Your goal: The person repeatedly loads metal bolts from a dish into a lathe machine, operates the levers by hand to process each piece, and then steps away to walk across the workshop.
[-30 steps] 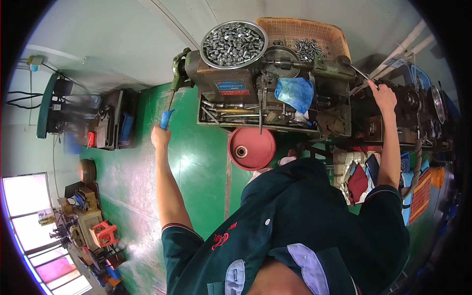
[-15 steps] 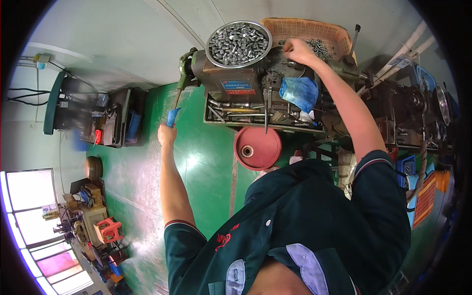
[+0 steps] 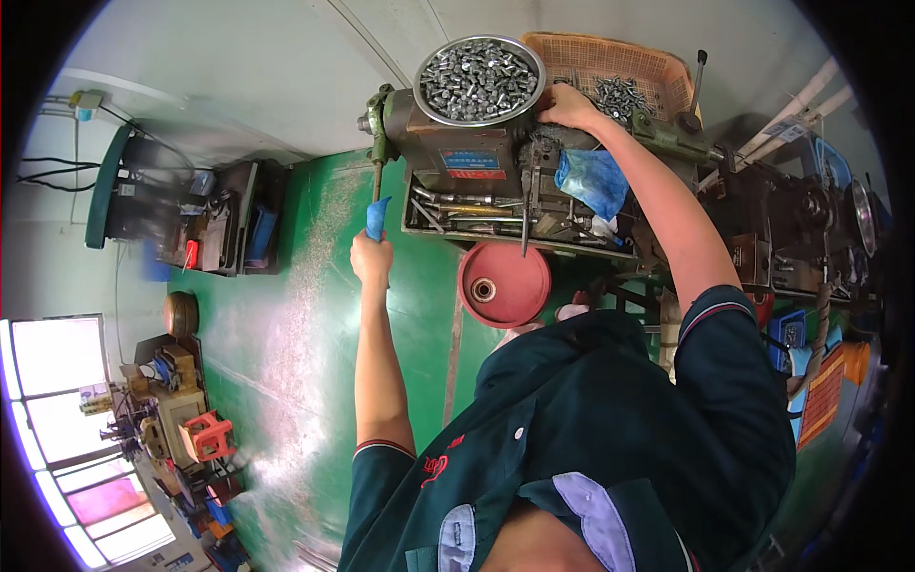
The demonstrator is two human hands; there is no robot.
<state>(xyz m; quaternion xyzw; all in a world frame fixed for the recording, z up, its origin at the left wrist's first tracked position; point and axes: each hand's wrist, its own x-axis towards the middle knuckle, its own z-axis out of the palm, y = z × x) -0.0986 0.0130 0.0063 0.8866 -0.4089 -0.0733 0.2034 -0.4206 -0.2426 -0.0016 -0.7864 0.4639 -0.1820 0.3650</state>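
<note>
My left hand (image 3: 373, 259) is wrapped round the blue-covered grip of a lever (image 3: 377, 220), whose rod runs up to a green pivot on the machine (image 3: 417, 143). My right hand (image 3: 570, 107) reaches over the machine's middle, just right of a steel bowl (image 3: 475, 124) heaped with small bolt-like metal parts. Its fingers are bent together and point down at the machine; anything between them is too small or hidden to make out. Below that forearm a blue cloth (image 3: 593, 181) lies on the machine.
An orange plastic basket (image 3: 658, 63) with more metal parts stands behind my right hand. Tools lie in a tray (image 3: 419, 229) along the machine's front. A red drum (image 3: 519, 286) stands on the green floor below it. More machinery (image 3: 796, 205) is at the right.
The lever in my left hand has swung to the right and nearer upright. My right hand has dropped lower, close beside the bowl. The view has shifted slightly.
</note>
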